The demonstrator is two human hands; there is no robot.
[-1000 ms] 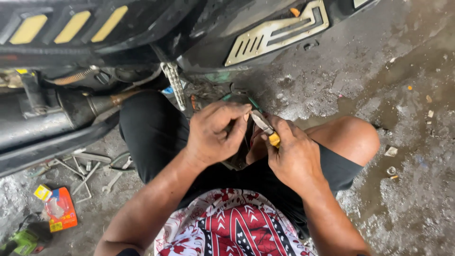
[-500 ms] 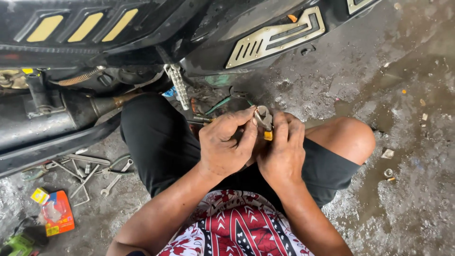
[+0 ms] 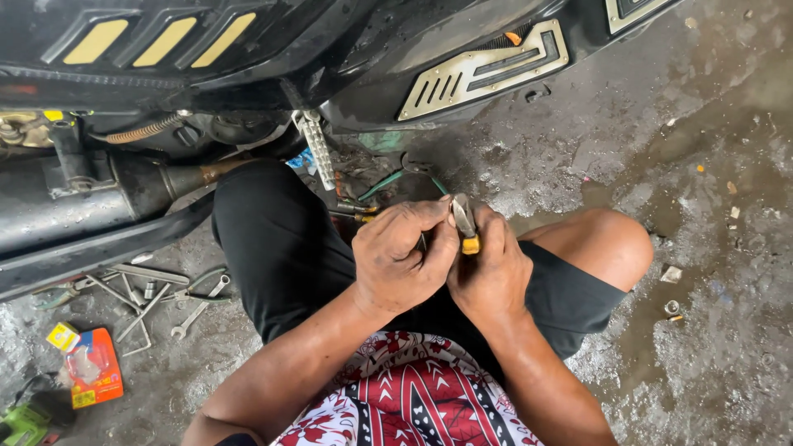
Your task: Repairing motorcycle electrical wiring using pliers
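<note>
Head view: 2 hands meet mid-frame. Right hand [image 3: 494, 268] is wrapped round a small metal tool [image 3: 463, 216] w/ yellow tip [image 3: 470, 245], long axis near upright. Left hand [image 3: 405, 252] fingertips pinch its top from the left, both touching. Green-handled pliers [image 3: 388, 183] lie just beyond, on the floor.

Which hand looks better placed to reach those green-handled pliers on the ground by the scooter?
Probably the left hand: the green-handled pliers lie just beyond it, while the right hand grips the small yellow-tipped tool.
</note>
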